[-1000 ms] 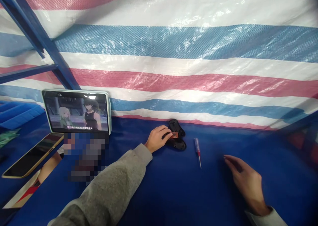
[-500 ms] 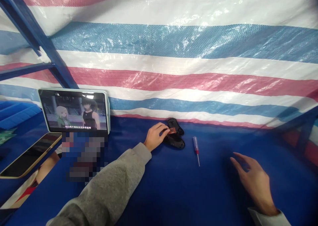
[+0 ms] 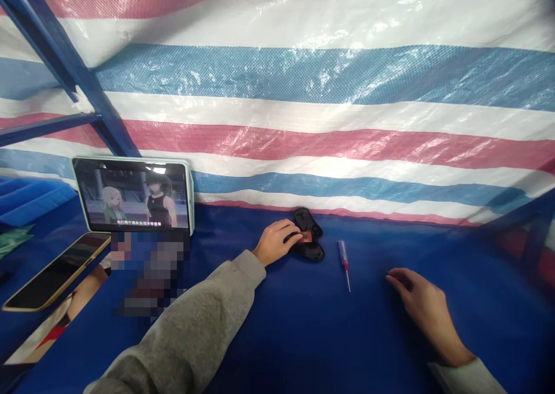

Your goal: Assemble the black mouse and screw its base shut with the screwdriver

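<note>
My left hand [image 3: 276,242] is closed on the left edge of a small orange-brown circuit board [image 3: 306,237]. The board lies over two black plastic shell halves, which look like an opened computer mouse. One shell half [image 3: 309,222] lies behind the board, the other [image 3: 313,252] in front of it. My right hand [image 3: 422,304] is low over the table at the right, thumb and forefinger pinched together. A tiny dark speck shows at its fingertips, too small to name. Between my hands lies a screwdriver [image 3: 343,254] with a clear and red handle, its tip towards me.
A tablet [image 3: 134,194] playing a cartoon stands at the left on the blue table [image 3: 295,336]. A phone [image 3: 56,272] lies beside a blurred-out patch. Blue trays [image 3: 34,197] sit at the far left. A striped plastic sheet [image 3: 303,111] hangs behind, next to a blue metal frame [image 3: 56,53].
My right hand has moved left, and its thumb and forefinger have come together from apart. The circuit board under my left fingers has shifted slightly right and lower. The screwdriver has stayed put.
</note>
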Motion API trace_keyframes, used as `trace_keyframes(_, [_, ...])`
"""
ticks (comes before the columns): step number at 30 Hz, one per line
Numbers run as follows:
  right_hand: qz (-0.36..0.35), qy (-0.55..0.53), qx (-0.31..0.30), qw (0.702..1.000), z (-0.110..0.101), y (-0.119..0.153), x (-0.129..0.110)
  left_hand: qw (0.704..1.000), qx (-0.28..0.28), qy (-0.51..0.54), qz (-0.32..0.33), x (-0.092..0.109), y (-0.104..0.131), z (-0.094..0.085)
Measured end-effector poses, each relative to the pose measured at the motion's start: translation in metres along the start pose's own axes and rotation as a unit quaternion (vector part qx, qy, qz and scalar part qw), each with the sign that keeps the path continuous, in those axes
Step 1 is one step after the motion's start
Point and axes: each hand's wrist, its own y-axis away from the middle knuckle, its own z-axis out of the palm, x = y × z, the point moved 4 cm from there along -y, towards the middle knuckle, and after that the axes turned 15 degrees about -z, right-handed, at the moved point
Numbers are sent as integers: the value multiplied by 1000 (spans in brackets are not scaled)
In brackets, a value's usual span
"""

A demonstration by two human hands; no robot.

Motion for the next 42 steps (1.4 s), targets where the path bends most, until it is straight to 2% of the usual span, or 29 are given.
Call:
trace_keyframes(11, [-24, 6, -1, 1000, 2, 4, -4, 1000, -3, 7, 1, 1, 0, 0])
trace_keyframes(16, [26, 27, 53, 998, -9, 11, 2, 998, -17, 56, -27, 1, -1, -3])
trace_keyframes(19, [2, 28, 81, 996, -12, 11, -2, 993, -27, 94, -70, 0, -4, -6])
trace_keyframes(23, [-55, 17, 48, 997, -6, 5, -11, 982, -40, 140, -119, -2, -5, -7])
trace_keyframes(26, [-67, 21, 34, 997, -1, 0, -14, 976, -34, 158, -143, -6, -6, -7])
trace_keyframes(39, [-20, -2, -28, 999, 5, -12, -3, 984, -13, 134, -113, -1, -5, -10])
trace_keyframes(42, [8, -13, -9, 1000, 2, -8, -1, 984, -11, 131, -116, -2, -5, -10])
